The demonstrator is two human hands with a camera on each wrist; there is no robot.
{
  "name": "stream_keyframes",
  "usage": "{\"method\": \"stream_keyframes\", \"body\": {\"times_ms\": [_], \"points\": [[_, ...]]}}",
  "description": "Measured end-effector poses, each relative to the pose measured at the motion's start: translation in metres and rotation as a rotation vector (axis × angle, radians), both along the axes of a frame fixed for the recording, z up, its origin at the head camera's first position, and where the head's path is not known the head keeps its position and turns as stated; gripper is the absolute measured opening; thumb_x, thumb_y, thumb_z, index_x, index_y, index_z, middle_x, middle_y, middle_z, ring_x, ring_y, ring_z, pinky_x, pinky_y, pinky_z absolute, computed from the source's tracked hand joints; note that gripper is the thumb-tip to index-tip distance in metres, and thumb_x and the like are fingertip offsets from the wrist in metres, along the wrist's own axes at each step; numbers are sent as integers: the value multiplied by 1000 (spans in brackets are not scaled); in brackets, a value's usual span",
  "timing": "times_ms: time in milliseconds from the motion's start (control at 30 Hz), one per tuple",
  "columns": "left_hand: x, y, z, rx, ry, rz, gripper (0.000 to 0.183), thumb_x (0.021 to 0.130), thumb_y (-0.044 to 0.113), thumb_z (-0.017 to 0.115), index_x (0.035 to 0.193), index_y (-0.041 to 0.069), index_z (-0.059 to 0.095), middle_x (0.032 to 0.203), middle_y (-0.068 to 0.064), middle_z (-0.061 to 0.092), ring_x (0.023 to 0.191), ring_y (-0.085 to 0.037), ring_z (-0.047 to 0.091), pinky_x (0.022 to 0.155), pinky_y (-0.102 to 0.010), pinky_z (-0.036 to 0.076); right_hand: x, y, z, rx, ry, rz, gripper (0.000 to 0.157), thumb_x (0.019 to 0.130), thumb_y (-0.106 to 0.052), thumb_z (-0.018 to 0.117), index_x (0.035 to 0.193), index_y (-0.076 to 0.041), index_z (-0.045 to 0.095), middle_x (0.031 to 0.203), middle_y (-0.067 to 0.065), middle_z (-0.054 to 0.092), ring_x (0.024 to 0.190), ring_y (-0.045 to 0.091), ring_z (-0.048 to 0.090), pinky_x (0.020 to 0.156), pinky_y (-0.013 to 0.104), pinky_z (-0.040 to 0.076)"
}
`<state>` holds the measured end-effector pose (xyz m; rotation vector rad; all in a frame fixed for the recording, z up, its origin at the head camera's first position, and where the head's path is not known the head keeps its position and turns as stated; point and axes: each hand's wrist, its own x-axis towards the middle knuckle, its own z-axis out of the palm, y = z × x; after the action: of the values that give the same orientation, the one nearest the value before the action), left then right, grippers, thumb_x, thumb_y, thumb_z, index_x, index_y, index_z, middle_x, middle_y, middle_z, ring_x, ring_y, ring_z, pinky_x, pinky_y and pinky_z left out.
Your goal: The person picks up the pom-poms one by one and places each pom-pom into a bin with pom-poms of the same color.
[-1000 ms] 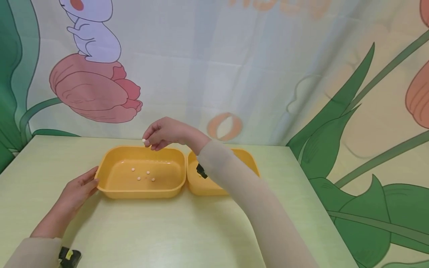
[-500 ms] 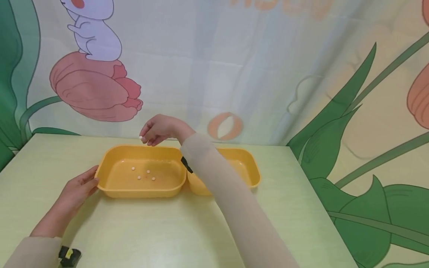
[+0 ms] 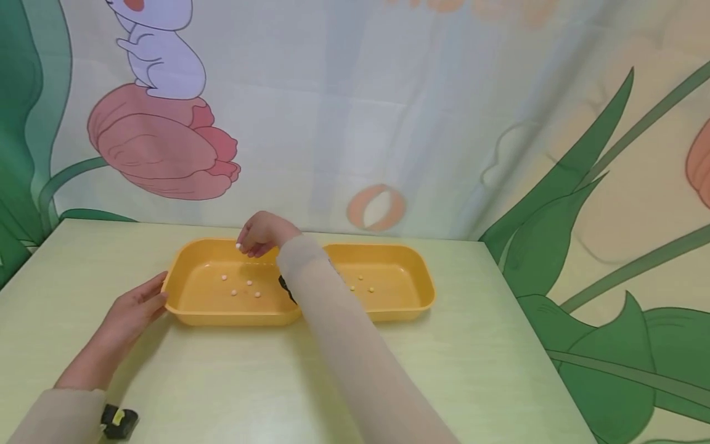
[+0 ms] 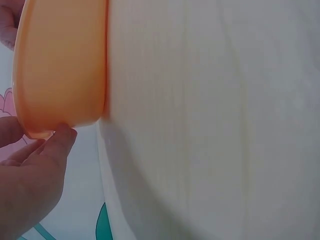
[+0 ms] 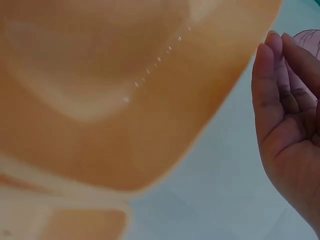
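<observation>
My left hand holds the left end of a yellow plastic tray. In the left wrist view, the thumb of the left hand is against the tray's outer wall and a finger lies at its rim. Above the tray's far rim, my right hand pinches a small white pellet between thumb and fingertips. Several similar pale pellets lie on that tray's floor. In the right wrist view the right hand is beside the tray rim; the pellet cannot be made out there.
A second yellow tray stands against the right end of the first, with small yellowish pellets inside and its left part behind my right sleeve. Both trays sit on a pale green table. A printed curtain hangs behind it.
My right hand, still pinching the white pellet, has come down toward the left tray. The right forearm has swung left, uncovering more of the right tray. My left hand stays put.
</observation>
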<state>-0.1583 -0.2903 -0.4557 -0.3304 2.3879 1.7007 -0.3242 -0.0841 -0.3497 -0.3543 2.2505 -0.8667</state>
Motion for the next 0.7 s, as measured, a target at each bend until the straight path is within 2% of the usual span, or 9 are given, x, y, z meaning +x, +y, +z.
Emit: {"method": "stream_keyframes", "body": {"times_ms": [100,167,233,300,400,533,700], "points": [[-1,1,0,2,1,-1,62,113,28,30,163,6,3,170,-22,5,156,-44,18,106,-18,48,0,2,-11,-32,-21,-39,19,96,-7,69,112,3,72,87,8,67,73,17,62,97,33,63],[-1,1,0,5,0,-1,62,113,28,30,163,6,2,170,-23,5,156,-44,18,109,-22,47,-2,4,-19,-43,-33,-56,18,96,-6,69,111,4,72,87,10,69,71,17,63,94,33,64],[-1,2,0,-1,-3,0,62,113,28,30,163,6,3,170,-23,6,156,-44,19,109,-22,47,-5,4,-26,-21,-34,-72,16,96,-5,69,108,4,73,87,12,71,70,17,64,87,31,66],[0,2,1,-4,-8,-1,61,113,28,30,163,6,2,170,-23,5,156,-45,19,110,-25,46,-11,3,-34,19,-36,-85,11,95,-5,70,103,2,75,84,11,72,68,17,64,77,28,66],[0,1,2,-7,-8,-2,61,113,26,30,163,5,2,170,-24,6,155,-45,20,106,-18,49,-15,1,-38,105,-9,-81,8,94,-6,72,98,-1,77,83,10,73,67,17,63,69,24,63],[1,1,2,0,-5,2,60,113,25,29,163,5,2,170,-25,7,155,-46,20,98,-9,51,-11,1,-37,216,67,-48,6,92,-7,73,94,-5,78,83,7,73,65,15,60,63,21,55],[1,1,2,-3,2,5,60,112,23,30,163,3,4,169,-28,10,154,-46,22,92,-4,52,-7,-3,-46,337,127,-50,5,89,-9,77,84,-8,78,73,3,68,61,14,56,54,22,48]]}}
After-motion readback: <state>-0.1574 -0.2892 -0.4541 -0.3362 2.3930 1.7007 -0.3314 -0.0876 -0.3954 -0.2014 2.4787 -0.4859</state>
